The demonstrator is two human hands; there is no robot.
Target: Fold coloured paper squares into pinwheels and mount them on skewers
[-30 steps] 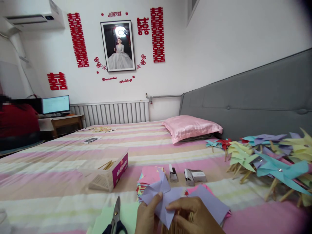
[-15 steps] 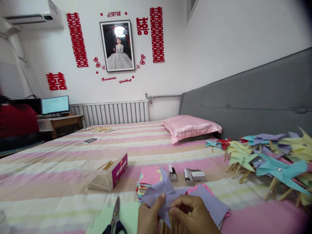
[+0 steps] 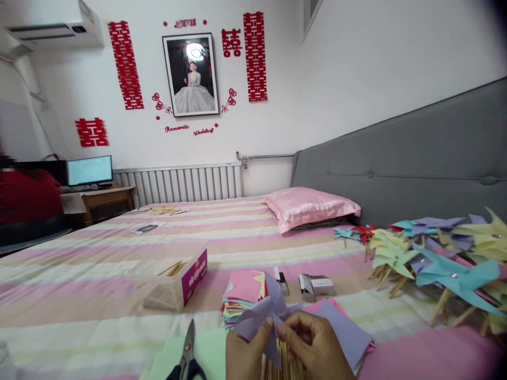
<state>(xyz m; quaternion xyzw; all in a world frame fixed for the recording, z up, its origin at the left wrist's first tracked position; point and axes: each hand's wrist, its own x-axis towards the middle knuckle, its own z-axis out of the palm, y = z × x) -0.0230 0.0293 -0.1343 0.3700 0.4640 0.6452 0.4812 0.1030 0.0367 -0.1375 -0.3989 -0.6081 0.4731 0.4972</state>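
Note:
Between both hands is a purple paper pinwheel (image 3: pixel 273 304), its blades partly folded toward the middle. My left hand (image 3: pixel 250 349) pinches it near the centre with the thumb in front. The fingers of my right hand (image 3: pixel 317 343) are closed on a corner of the same paper, close to the left thumb. Below the pinwheel a bundle of wooden sticks (image 3: pixel 282 364) shows between the hands. Behind it stands a stack of coloured paper (image 3: pixel 242 290). Purple and pink sheets (image 3: pixel 348 330) lie beside my right hand. Scissors (image 3: pixel 188 348) rest on green paper (image 3: pixel 216 345) to the left.
Finished pinwheels (image 3: pixel 451 274) on sticks crowd the right side of the bed. A clear plastic box (image 3: pixel 174 290) holds a few sticks. Two small boxes (image 3: pixel 317 285) lie behind the stack. Further back are a pink pillow (image 3: pixel 311 206) and a person in red (image 3: pixel 29 195) at a desk.
The right hand has moved slightly up and left, bringing a corner of the purple paper to the centre by the left thumb. The pinwheel has shifted a little to the right.

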